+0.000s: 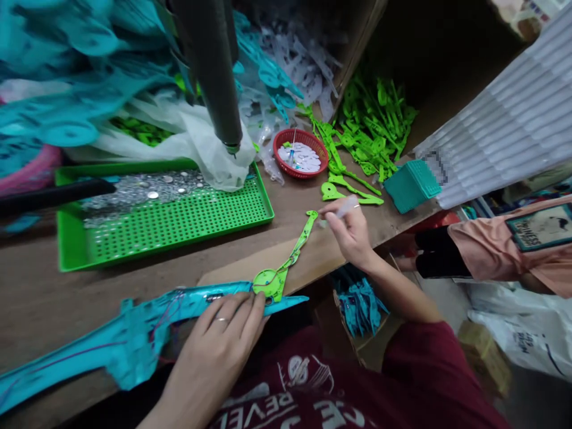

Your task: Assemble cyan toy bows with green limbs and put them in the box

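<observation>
My left hand (218, 339) presses down on a long teal plastic piece (134, 333) lying along the table's front edge, fingertips touching the round end of a green plastic arm (286, 262). That green arm lies diagonally on the wooden table (295, 202), its hooked tip near my right hand (351, 229). My right hand pinches a small clear tube-like item (346, 207) just beside that tip.
A green perforated tray (179, 217) holds several small metal discs. A red basket (301, 154) holds white pieces. Loose green arms (370, 128) pile at the back right beside a teal block (411, 185). A dark press column (214, 71) hangs above. Another person's sleeve (491, 244) is at right.
</observation>
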Tool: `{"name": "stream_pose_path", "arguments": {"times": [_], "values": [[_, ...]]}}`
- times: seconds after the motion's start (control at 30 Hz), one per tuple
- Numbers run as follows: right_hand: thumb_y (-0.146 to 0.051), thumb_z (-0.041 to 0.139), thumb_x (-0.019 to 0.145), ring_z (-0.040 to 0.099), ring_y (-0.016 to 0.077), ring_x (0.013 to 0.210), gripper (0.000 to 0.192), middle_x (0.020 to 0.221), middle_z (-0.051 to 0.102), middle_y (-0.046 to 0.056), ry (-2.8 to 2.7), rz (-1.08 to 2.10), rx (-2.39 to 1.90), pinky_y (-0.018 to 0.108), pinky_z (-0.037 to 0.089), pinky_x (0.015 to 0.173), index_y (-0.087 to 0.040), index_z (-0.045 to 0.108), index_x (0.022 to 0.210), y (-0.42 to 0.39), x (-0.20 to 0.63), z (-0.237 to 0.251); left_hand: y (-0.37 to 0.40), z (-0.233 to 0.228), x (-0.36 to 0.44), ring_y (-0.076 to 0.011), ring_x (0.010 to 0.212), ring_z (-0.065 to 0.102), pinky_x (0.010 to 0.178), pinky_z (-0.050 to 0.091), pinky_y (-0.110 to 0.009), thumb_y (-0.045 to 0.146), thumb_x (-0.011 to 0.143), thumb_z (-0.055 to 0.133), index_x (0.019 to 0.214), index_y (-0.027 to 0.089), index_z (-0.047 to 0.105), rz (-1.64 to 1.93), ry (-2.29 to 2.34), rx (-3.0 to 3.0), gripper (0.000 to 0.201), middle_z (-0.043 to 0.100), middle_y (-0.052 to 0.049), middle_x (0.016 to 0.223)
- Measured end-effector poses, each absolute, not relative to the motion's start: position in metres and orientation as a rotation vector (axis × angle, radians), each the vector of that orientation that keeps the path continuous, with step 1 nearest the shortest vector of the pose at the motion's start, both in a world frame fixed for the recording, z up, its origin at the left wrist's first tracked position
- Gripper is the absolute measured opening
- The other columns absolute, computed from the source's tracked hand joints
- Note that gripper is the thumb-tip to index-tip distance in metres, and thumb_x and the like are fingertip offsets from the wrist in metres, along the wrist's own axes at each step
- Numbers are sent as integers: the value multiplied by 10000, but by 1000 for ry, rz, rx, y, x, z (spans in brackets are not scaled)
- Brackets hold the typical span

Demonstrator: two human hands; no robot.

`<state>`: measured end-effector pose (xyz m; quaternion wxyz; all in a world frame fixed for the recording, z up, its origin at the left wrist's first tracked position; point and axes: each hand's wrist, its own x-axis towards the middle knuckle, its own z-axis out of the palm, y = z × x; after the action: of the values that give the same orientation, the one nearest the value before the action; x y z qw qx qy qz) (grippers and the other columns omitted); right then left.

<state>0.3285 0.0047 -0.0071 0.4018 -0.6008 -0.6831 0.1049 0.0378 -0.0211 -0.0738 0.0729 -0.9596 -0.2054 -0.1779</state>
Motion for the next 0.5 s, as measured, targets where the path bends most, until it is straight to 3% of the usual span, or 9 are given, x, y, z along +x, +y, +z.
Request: {"name": "stream_pose_path", "arguments": {"times": [0.13, 0.2, 0.33, 0.5], "values": [[-238, 498, 927, 531, 219, 794, 185, 762, 600, 51, -2147, 58, -1400, 385, 465, 773, -178, 673, 933, -15, 332, -19, -26, -81, 32, -312, 999, 674, 934, 485, -474, 67, 956, 449, 1234, 47, 653, -618, -703, -2902, 345, 745, -154, 1062], [-213, 524, 903, 536, 240, 857, 221, 868, 638, 96, -2405, 52, -1428, 376, 484, 735, -155, 690, 1037, -26, 328, -28, -27, -83, 31, -306, 1011, 674, 942, 487, -468, 50, 947, 442, 1241, 58, 655, -642, -709, -2921, 363, 748, -149, 1070], [-166, 500, 908, 544, 294, 1093, 468, 1252, 622, 206, -2594, 283, -1566, 468, 548, 890, -92, 554, 1367, -37, 314, -51, -30, -83, 29, -323, 1072, 660, 965, 485, -484, 23, 943, 416, 1238, 48, 662, -625, -740, -2952, 385, 748, -162, 1101], [-126, 481, 879, 552, 300, 1185, 554, 1330, 567, 204, -2473, 517, -1738, 494, 534, 998, -94, 491, 1431, -34, 305, -54, -26, -81, 23, -296, 1085, 655, 953, 502, -461, 3, 944, 333, 1219, 59, 676, -642, -702, -2979, 443, 746, -147, 1136]]}}
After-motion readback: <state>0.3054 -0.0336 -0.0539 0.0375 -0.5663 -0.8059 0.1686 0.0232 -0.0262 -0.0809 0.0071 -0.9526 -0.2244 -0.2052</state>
